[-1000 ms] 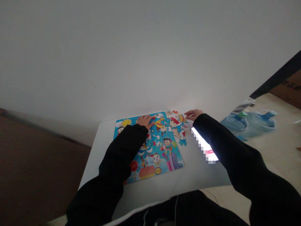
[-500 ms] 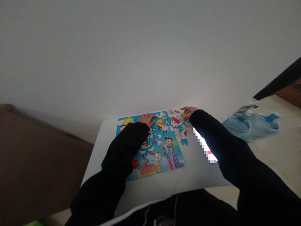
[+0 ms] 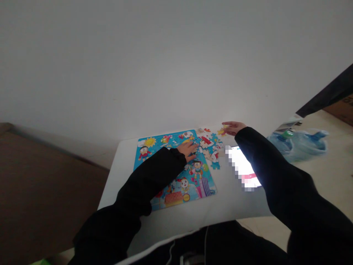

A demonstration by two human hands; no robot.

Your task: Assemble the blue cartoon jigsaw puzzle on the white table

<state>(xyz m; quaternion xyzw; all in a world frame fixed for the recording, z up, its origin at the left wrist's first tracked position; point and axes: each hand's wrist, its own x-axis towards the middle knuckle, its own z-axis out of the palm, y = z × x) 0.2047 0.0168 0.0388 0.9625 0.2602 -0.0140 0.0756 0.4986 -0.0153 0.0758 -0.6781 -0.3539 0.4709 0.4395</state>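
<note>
A blue cartoon jigsaw puzzle (image 3: 204,184) lies on a white table. My left hand (image 3: 189,150) rests over its upper right part with fingers spread and stretched out, hiding the pieces beneath. My right hand (image 3: 234,127) is beyond the puzzle's right edge, near the wall. Its lower fingers and thumb are on a yellow puzzle piece (image 3: 221,131), while the index finger points left. Loose puzzle pieces (image 3: 205,141) lie in a heap between the board and my right hand, some overlapping.
A lit phone or tablet (image 3: 241,165), partly pixelated, lies under my right forearm. The white table (image 3: 118,165) stands against a pale wall (image 3: 171,73). Brown furniture (image 3: 46,195) is at the left. Wrapped water bottles (image 3: 309,145) stand on the floor at the right.
My left hand has slid right and slightly toward me across the puzzle. My right hand has moved right, and the yellow piece has shifted right and away along with it.
</note>
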